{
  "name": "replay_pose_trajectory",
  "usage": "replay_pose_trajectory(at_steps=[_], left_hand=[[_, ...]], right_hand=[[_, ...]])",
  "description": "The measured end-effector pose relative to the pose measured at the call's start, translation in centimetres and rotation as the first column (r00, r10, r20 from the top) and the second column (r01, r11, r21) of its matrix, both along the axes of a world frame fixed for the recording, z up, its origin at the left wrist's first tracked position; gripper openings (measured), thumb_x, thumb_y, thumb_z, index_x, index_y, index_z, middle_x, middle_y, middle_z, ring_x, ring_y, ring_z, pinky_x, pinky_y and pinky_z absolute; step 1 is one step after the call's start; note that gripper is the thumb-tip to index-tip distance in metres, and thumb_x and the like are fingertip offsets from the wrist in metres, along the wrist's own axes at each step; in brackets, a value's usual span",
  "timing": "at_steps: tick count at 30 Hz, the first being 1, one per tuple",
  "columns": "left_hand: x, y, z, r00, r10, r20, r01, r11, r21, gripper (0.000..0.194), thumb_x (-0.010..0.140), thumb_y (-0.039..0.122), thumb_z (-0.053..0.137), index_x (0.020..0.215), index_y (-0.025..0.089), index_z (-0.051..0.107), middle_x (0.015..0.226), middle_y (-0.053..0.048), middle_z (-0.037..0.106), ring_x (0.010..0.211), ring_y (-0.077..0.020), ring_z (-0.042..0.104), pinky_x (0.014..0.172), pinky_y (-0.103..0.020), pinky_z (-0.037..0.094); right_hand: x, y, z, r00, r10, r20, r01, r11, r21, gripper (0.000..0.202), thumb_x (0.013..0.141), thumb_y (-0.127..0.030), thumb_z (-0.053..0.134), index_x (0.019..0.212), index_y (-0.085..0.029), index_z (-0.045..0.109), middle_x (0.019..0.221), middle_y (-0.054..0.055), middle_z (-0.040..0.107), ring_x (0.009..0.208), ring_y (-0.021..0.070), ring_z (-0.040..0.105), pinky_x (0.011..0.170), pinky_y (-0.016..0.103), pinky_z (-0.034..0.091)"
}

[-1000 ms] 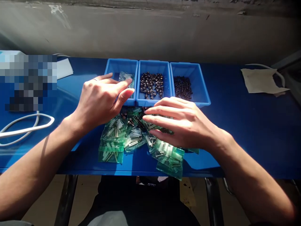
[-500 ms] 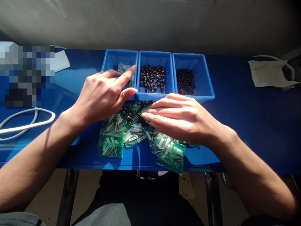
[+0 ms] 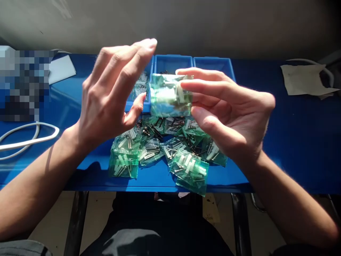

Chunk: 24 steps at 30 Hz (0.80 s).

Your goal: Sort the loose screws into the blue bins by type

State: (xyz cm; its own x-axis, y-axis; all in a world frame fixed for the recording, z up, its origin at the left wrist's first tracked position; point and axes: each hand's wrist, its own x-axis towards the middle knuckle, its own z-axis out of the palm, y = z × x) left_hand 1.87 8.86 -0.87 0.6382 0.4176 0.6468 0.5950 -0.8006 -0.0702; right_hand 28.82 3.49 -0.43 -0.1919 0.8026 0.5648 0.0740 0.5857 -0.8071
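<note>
My right hand [image 3: 226,110] pinches a small green plastic bag [image 3: 170,97] with white pieces inside, raised in front of the blue bins. To its left my left hand [image 3: 112,85] is lifted with fingers apart and nothing in them, its thumb close to the bag's left side. Under both hands lie several green bags [image 3: 124,163] of screws and white plugs, with dark loose screws [image 3: 153,131] among them. Behind my left hand, the left blue bin [image 3: 130,106] holds clear bags of small parts [image 3: 140,85]. The held bag and my right hand mostly hide the contents of the other bins.
The middle bin [image 3: 173,60] and right bin [image 3: 213,62] stand against the grey wall. A white cable [image 3: 29,144] and white paper [image 3: 62,69] lie at left on the blue table [image 3: 287,142]. Brownish paper [image 3: 303,80] is at far right.
My right hand has risen from the pile with a green bag in its fingers and turned palm inward. My left hand has lifted and its fingers point more upward.
</note>
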Motion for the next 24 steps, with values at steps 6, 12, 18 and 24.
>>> replay_pose_trajectory(at_steps=[6,12,18,24], left_hand=[[0.5,-2.1,0.5,0.988,-0.127,0.09,0.119,0.989,0.09,0.031,0.112,0.021,0.072,0.144,0.025,0.069,0.115,0.003,0.083,0.11,-0.0207,0.082,0.097,-0.039,0.071],[1.1,-1.7,0.1,0.991,-0.088,0.103,0.071,0.985,0.157,0.064,0.113,0.014,0.064,0.171,0.036,0.048,0.157,-0.004,0.07,0.133,-0.0212,0.077,0.099,-0.035,0.074],[0.9,-1.3,0.0,0.974,-0.211,0.079,0.186,0.951,0.246,0.042,0.107,0.019,0.079,0.147,0.028,0.07,0.15,-0.003,0.072,0.135,-0.0256,0.075,0.094,-0.035,0.076],[-0.4,-1.4,0.2,0.989,-0.075,0.128,0.047,0.976,0.21,0.045,0.111,0.018,0.072,0.154,0.03,0.069,0.113,0.003,0.085,0.107,-0.0215,0.083,0.095,-0.041,0.072]], right_hand=[[-0.1,0.1,-0.6,0.994,-0.095,0.057,0.089,0.991,0.099,0.017,0.101,-0.018,0.086,0.111,-0.031,0.09,0.117,0.001,0.087,0.097,0.0204,0.085,0.079,0.037,0.078],[-0.6,0.1,-0.8,0.98,-0.195,-0.05,0.194,0.981,-0.015,0.009,0.098,-0.031,0.094,0.104,-0.031,0.088,0.099,0.0,0.086,0.062,0.0123,0.073,0.051,0.028,0.065],[-0.7,-0.2,-0.4,0.991,-0.129,-0.043,0.126,0.989,-0.076,0.018,0.096,-0.035,0.096,0.111,-0.03,0.086,0.103,0.0,0.085,0.063,0.0111,0.073,0.046,0.025,0.06],[-0.8,-0.5,-0.4,0.988,-0.155,0.021,0.156,0.987,-0.034,0.016,0.107,-0.025,0.078,0.109,-0.037,0.089,0.099,-0.003,0.086,0.062,0.0163,0.076,0.053,0.035,0.066]])
